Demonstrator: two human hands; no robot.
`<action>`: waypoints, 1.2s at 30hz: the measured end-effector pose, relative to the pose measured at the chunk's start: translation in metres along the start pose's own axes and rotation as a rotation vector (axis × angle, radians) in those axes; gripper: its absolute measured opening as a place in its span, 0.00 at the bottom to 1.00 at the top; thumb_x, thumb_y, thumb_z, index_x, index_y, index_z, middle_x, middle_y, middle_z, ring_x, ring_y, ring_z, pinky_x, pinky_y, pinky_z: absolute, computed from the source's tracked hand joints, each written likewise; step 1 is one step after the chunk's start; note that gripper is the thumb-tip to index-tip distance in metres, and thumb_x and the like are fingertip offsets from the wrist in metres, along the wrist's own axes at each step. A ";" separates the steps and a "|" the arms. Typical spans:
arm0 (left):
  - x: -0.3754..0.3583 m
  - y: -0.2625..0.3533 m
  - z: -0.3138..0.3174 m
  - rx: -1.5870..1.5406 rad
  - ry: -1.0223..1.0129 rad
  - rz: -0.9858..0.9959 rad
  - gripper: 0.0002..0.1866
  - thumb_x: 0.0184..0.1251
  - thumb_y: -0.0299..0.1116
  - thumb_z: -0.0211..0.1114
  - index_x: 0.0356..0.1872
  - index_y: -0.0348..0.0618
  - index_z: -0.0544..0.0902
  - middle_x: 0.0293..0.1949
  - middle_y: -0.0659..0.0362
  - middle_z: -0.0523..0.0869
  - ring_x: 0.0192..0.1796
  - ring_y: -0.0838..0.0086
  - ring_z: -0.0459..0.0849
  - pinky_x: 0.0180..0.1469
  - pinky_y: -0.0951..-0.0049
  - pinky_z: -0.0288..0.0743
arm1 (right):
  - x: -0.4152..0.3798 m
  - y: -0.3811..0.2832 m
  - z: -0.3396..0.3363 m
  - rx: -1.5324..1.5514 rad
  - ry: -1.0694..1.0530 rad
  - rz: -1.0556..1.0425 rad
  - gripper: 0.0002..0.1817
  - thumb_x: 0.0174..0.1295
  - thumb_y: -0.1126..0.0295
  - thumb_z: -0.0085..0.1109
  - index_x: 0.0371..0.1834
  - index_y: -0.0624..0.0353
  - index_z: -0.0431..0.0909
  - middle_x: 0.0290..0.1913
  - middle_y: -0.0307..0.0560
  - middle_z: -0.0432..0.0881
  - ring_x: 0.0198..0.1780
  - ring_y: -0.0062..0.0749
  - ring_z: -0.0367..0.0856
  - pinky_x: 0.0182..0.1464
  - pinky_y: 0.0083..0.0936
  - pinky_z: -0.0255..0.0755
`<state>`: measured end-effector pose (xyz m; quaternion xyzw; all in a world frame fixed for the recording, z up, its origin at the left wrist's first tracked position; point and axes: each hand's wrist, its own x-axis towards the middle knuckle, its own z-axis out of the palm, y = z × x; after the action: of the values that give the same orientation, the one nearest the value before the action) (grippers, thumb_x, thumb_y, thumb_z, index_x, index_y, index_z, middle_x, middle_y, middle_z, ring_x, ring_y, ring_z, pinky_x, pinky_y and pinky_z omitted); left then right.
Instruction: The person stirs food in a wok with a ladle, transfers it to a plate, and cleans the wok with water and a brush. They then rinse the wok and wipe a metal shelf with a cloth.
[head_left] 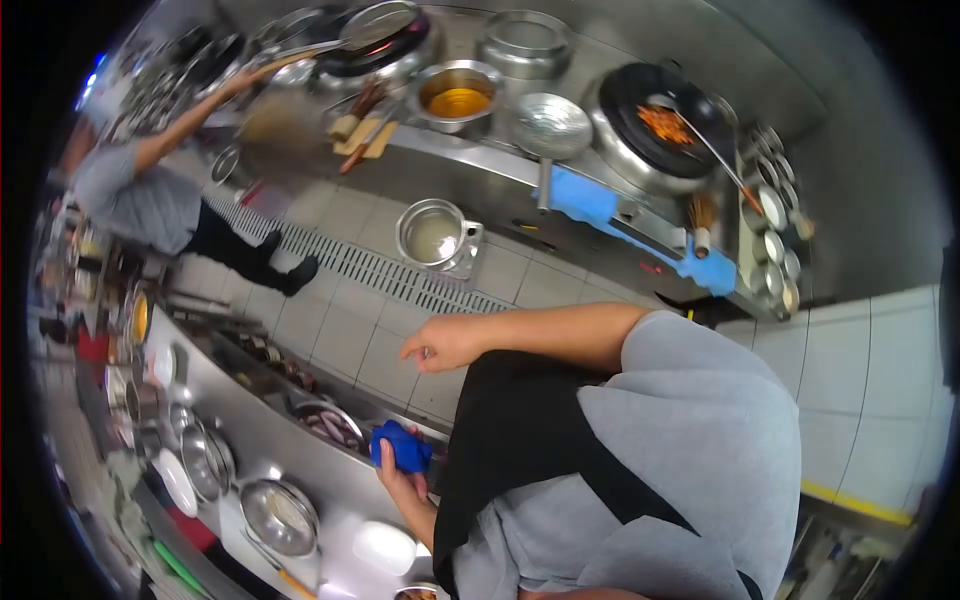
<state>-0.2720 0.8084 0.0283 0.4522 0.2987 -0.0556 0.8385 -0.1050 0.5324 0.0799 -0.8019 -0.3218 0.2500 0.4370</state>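
Note:
My left hand (402,485) is closed around a bunched blue cloth (401,447), beside the edge of the steel counter. My right hand (445,343) hangs over the tiled floor in front of my black apron (505,440). Its index finger points out, the other fingers are loosely curled, and nothing shows in it. Just past the cloth, a metal bowl (330,425) holds pinkish pieces. On the counter below lie a white dish (384,548) and stacked steel bowls (280,517).
A wok (660,120) with orange-red food and a ladle sits on the range. Nearby are a pot of orange liquid (458,100) and a strainer (551,126). A pot (431,234) stands low above the floor drain. Another person (150,190) reaches towards the far wok.

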 end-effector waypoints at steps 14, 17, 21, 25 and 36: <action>-0.001 -0.134 0.190 0.302 -0.173 0.048 0.21 0.72 0.42 0.71 0.58 0.42 0.79 0.44 0.57 0.84 0.41 0.72 0.85 0.39 0.68 0.83 | -0.371 0.203 -0.224 0.232 1.084 0.368 0.22 0.66 0.66 0.68 0.63 0.59 0.83 0.49 0.46 0.91 0.47 0.28 0.88 0.50 0.29 0.82; -0.033 -0.177 0.250 0.272 -0.046 -0.049 0.21 0.71 0.43 0.72 0.56 0.41 0.81 0.42 0.58 0.84 0.40 0.71 0.85 0.36 0.67 0.83 | -0.482 0.233 -0.294 -0.137 1.368 0.590 0.24 0.62 0.67 0.71 0.62 0.58 0.83 0.49 0.47 0.91 0.46 0.36 0.89 0.51 0.31 0.83; -0.046 -0.234 0.308 0.355 -0.088 -0.182 0.26 0.70 0.41 0.73 0.62 0.37 0.79 0.50 0.54 0.86 0.48 0.67 0.87 0.48 0.64 0.84 | -0.611 0.282 -0.317 -0.878 1.428 1.018 0.26 0.64 0.64 0.65 0.67 0.51 0.81 0.56 0.54 0.87 0.55 0.51 0.86 0.60 0.43 0.79; -0.056 -0.254 0.392 0.447 -0.288 -0.126 0.26 0.68 0.38 0.75 0.62 0.38 0.77 0.50 0.55 0.85 0.50 0.69 0.85 0.55 0.66 0.81 | -0.664 0.295 -0.290 -0.354 0.940 1.182 0.25 0.63 0.69 0.65 0.65 0.57 0.79 0.52 0.56 0.89 0.50 0.52 0.89 0.52 0.45 0.82; -0.049 -0.276 0.495 0.584 -0.551 -0.096 0.22 0.68 0.35 0.75 0.56 0.40 0.76 0.47 0.57 0.85 0.45 0.73 0.85 0.51 0.69 0.82 | -0.635 0.290 -0.321 0.398 1.284 0.948 0.31 0.71 0.66 0.59 0.78 0.53 0.69 0.34 0.50 0.85 0.25 0.30 0.81 0.29 0.33 0.78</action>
<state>-0.1887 0.2465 0.0595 0.6252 0.0554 -0.2965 0.7199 -0.2237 -0.2266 0.0643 -0.7469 0.4141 -0.0469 0.5181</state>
